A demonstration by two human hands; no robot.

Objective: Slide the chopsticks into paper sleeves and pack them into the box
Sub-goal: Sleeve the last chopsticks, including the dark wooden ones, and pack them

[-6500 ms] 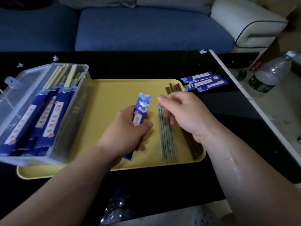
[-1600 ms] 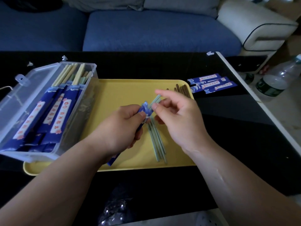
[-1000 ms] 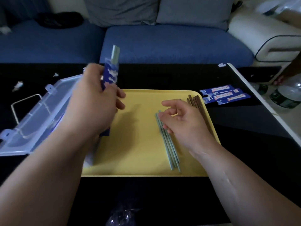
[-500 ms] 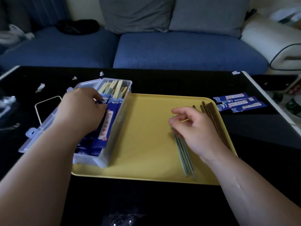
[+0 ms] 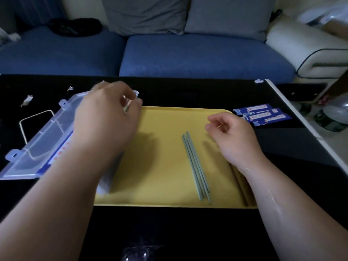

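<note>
Three pale green chopsticks (image 5: 195, 166) lie side by side on the yellow tray (image 5: 165, 125). Dark brown chopsticks (image 5: 242, 187) lie at the tray's right edge, mostly hidden under my right forearm. My right hand (image 5: 233, 138) hovers above them with loosely curled fingers and holds nothing. My left hand (image 5: 107, 117), blurred, is over the far end of the clear plastic box (image 5: 104, 185) and hides most of its contents. A pale chopstick tip shows by its fingers; its grip is unclear. Three empty blue paper sleeves (image 5: 261, 115) lie right of the tray.
The box's clear lid (image 5: 37, 142) lies open to the left on the black table. Paper scraps (image 5: 26, 100) sit at the far left. Plastic bottles (image 5: 333, 117) stand beyond the table's white right edge. A blue sofa runs along the far side.
My left hand carried the sleeved chopsticks to the box and laid them in, then shifted toward the box's far end. My right hand lifted off the green chopsticks and moved right.
</note>
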